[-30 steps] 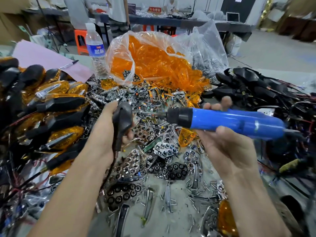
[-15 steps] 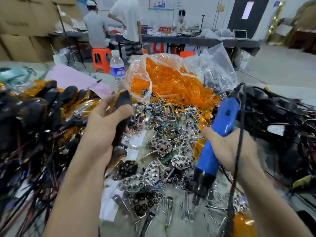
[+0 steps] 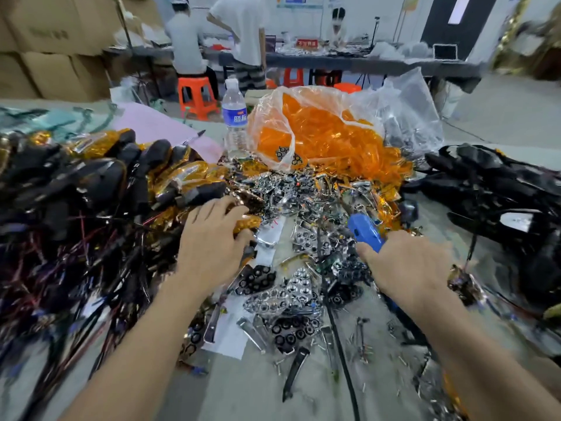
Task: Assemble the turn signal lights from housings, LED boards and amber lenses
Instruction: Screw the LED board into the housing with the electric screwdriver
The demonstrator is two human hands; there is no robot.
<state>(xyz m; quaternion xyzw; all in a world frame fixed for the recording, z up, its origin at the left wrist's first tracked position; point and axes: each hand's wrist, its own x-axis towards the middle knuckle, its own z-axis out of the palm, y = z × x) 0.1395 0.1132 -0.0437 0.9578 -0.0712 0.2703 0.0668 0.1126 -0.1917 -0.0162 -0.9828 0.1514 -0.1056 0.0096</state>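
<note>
Grey table bears finished lights at left, bagged amber lenses and a water bottle at rear, loose chrome reflectors centre, black housings right.

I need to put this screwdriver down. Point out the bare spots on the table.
Barest: the grey table near the edge, between your forearms, bordered by the black cable. Also the pink sheet behind the finished lights. Crowded: the chrome reflectors in the centre, black housings at right.

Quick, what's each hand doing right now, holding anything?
Left hand: resting on an amber turn signal light; whether it grips it cannot be told.
Right hand: closed around the blue screwdriver.
</note>
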